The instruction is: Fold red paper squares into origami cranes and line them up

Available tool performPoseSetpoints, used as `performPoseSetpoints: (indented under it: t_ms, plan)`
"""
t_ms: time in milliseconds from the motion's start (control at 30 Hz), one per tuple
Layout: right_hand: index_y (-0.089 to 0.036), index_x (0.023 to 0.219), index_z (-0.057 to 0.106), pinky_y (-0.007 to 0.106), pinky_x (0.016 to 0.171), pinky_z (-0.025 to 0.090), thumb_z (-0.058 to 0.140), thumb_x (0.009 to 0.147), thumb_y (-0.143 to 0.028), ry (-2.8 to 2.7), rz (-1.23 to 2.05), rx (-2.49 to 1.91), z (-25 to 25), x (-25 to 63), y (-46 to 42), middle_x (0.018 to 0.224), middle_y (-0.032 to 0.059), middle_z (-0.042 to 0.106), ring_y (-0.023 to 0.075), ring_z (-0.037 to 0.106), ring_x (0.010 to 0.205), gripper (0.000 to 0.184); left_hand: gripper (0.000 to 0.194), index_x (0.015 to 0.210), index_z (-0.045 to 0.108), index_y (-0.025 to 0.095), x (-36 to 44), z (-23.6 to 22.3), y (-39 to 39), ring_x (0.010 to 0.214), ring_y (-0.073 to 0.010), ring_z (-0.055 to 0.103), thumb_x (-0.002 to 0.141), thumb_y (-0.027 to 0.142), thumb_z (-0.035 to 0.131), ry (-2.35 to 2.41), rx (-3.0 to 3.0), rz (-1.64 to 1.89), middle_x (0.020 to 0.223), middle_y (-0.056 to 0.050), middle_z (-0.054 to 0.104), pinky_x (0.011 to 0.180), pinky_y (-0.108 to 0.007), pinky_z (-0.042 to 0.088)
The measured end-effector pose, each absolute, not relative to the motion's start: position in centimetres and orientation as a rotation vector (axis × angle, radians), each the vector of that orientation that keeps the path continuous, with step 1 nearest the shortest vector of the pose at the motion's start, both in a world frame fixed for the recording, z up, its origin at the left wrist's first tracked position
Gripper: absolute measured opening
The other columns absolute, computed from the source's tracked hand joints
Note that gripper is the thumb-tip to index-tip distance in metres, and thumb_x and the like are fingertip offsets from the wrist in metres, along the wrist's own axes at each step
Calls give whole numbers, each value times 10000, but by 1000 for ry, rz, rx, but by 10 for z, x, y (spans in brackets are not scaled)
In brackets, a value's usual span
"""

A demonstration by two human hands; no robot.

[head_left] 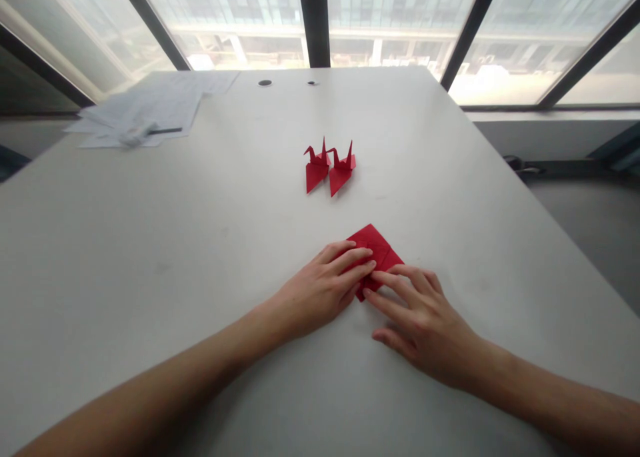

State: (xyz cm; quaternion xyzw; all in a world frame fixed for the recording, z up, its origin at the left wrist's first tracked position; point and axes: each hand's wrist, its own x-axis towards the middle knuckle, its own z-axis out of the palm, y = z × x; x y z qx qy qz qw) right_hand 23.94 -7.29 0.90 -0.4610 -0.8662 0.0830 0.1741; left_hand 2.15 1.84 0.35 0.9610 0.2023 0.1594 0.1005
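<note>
Lying flat beneath the fingers of both hands, a piece of folded red paper (383,247) shows crisp edges, a pointed far corner and fine crease lines across its matte face. It rests on the table (150,244), well in from the far edge and nearer the right edge than the left. The left hand (325,284) lies over its left part, fingers close together and slightly bent, tips on the paper. The right hand (425,324) has its fingers spread, the foremost tips at the paper's near side by the left fingertips, the thumb held wide.

Farther toward the far edge stand two red cranes of folded paper, a left crane (317,170) and a right crane (341,174), side by side, with sharp upright tails and bent beaks.

The tabletop is smooth, white and faintly smudged. Overlapping printed sheets (160,100) cover its far left corner, with a dark pen (167,130) and a blurred whitish item (136,136) on them. Two round holes (265,82) sit near the far edge. Beyond, bright windows (400,17) stand between dark posts (315,24); grey floor (575,210) shows past the right edge.
</note>
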Motion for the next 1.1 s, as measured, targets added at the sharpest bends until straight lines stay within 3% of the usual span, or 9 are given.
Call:
performPoseSetpoints:
  t_ms: [200,533,700,933,1100]
  plan:
    - [-183,1365,552,478,1030,356,565,966,-363,-2407,238,-1317,8,245,-64,1356,107,609,288,501,1213,438,325,1296,588,146,22,2,19,1347,-262,439,981,170,515,587,2837,483,1361,-110,590,1142,-463,424]
    - [-175,1492,411,565,1126,205,404,1019,-428,-2387,-8,-1719,-6,252,-50,1579,110,374,334,312,1426,536,334,1308,585,150,20,0,20,1352,-277,418,988,181,496,591,2842,470,1384,-90,578,1146,-472,422]
    - [-139,1493,398,567,1123,256,392,1017,-453,-2313,-59,-1770,-9,257,-45,1604,156,305,335,282,1455,570,344,1319,579,158,21,1,20,1351,-263,432,985,173,495,584,2850,497,1368,-98,593,1135,-464,433]
    - [-175,1494,402,566,1153,230,443,1016,-395,-2494,41,-1522,-1,255,-47,1535,130,442,303,288,1466,528,363,1356,562,184,19,-1,19,1364,-265,433,1009,231,467,640,2856,463,1406,-81,574,1170,-483,361]
    - [-104,1379,530,560,1147,243,482,998,-428,-2455,15,-1556,6,251,-52,1437,179,526,338,389,1380,503,542,1506,385,233,18,7,15,1455,-307,316,1013,448,454,733,2838,372,1473,-91,520,1194,-594,226]
